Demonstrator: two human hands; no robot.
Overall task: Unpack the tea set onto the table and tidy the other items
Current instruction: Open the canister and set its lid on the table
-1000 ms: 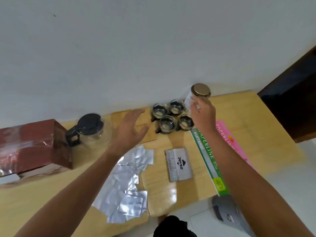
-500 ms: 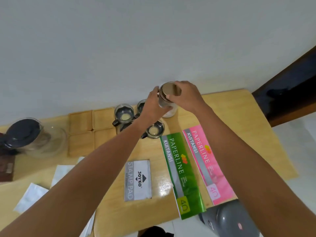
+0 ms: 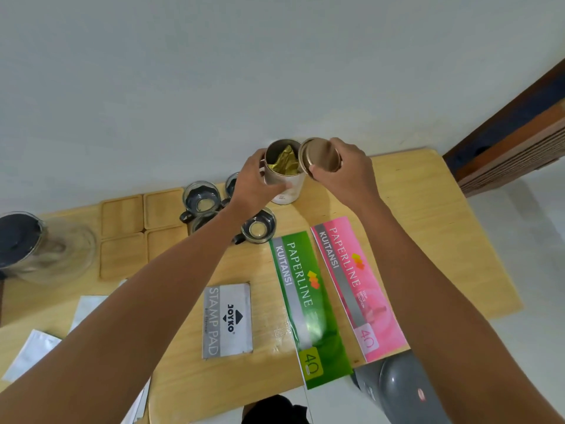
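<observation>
My left hand (image 3: 255,183) grips a pale tea tin (image 3: 286,179) near the table's back edge. The tin stands open, with a gold foil packet (image 3: 286,162) showing inside. Just to the right of the rim, my right hand (image 3: 342,169) holds the tin's gold lid (image 3: 319,154), tilted. Several small glass cups (image 3: 201,198) with dark handles cluster to the left of the tin, partly hidden by my left forearm. Wooden coasters (image 3: 142,228) lie left of the cups. A glass teapot (image 3: 39,246) with a black lid stands at the far left, blurred.
A grey stamp pad box (image 3: 227,319) lies mid-table. Green (image 3: 305,304) and pink (image 3: 356,286) receipt books lie side by side to its right. White foil sachets (image 3: 39,347) lie at the lower left. A grey object (image 3: 397,390) sits below the table's front edge; a dark wooden door frame (image 3: 513,133) is right.
My left hand came over from the coasters and took the tin. My right hand has taken the lid off and moved it to the right, baring the gold packet. The view shifted right.
</observation>
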